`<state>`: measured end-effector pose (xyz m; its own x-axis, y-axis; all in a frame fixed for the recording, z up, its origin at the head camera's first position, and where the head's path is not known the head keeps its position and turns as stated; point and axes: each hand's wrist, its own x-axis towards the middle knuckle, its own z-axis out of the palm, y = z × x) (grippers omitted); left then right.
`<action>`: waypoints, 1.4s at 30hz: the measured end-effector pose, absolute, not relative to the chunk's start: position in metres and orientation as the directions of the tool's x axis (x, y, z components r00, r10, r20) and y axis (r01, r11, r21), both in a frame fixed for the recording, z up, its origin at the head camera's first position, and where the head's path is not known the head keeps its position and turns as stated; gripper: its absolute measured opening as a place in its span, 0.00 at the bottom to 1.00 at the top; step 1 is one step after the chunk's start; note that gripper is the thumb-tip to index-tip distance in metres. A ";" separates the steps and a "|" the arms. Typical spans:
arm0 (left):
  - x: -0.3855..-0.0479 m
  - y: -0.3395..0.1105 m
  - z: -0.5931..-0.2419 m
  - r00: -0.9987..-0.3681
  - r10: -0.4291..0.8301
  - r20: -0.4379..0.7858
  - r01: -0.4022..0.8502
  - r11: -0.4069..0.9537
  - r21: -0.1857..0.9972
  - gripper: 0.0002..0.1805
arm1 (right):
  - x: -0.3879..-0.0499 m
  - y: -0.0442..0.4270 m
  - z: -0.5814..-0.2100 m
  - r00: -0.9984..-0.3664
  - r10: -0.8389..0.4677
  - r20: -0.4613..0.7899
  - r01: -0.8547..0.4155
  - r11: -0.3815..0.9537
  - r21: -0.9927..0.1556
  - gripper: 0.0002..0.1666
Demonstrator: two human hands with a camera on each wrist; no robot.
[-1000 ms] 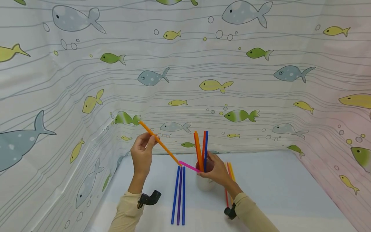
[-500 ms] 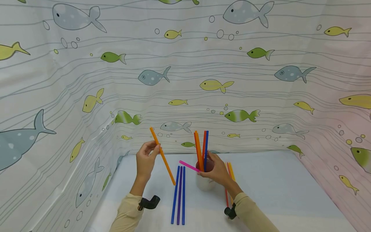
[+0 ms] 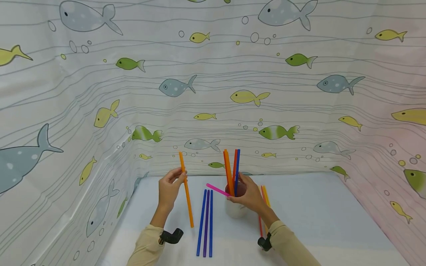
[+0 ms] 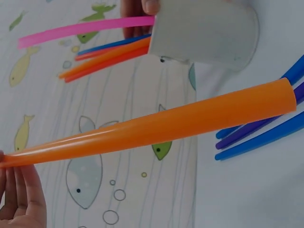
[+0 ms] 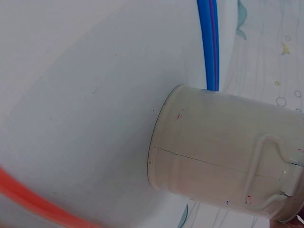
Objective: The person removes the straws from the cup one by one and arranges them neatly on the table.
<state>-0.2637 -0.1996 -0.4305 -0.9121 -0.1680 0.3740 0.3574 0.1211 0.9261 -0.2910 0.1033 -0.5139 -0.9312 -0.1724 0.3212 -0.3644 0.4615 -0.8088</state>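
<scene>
**A pale mug (image 3: 235,212) braced by one hand, an orange straw (image 3: 188,203) raised in the other**

The fish-patterned backdrop (image 3: 149,40) rises behind a white surface (image 3: 316,214). On that surface the mug appears to stand upright, with red, orange and blue straws (image 3: 228,170) standing in it and a pink straw (image 3: 217,189) leaning out over its left rim. Tall straws probably make it top-heavy, so I would keep it level and avoid knocking the pink one.

The right hand (image 3: 250,195) does the bracing: its grip is curled about the mug near the rim, thumb on the near side, fingers towards the far side, forearm slanting in from the lower right.

The orange straw is best handled with a light pinch and movement from the forearm, since a slight twist of the fingers would swing its long end widely. That end hangs just left of a row of two blue straws (image 3: 201,223) and a purple straw (image 3: 206,223) between them; I would hold it clear to avoid nudging them. The left hand (image 3: 169,187) is raised above its wrist, its grip pinching the orange straw's upper part between thumb and fingers.

Right of the mug lie a red straw (image 3: 260,218) and a yellow straw (image 3: 265,195), partly hidden by the right arm.
</scene>
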 end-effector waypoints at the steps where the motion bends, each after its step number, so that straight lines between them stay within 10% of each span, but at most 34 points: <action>1: -0.266 -0.201 -0.435 -0.916 -0.166 0.366 0.352 0.112 0.929 0.17 | -0.291 0.104 -0.514 -0.933 -0.172 0.317 -0.360 0.463 -0.810 0.66; 42: -0.279 -0.198 -0.544 -0.996 -0.077 0.050 0.031 0.230 0.973 0.17 | -0.292 0.104 -0.515 -0.945 -0.161 0.285 -0.327 0.470 -0.820 0.66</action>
<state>-0.2792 -0.1976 -0.5441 -0.9958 -0.0766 0.0501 0.0313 0.2297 0.9727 -0.2923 0.1037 -0.5155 -0.9449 -0.1612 0.2848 -0.3272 0.4700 -0.8198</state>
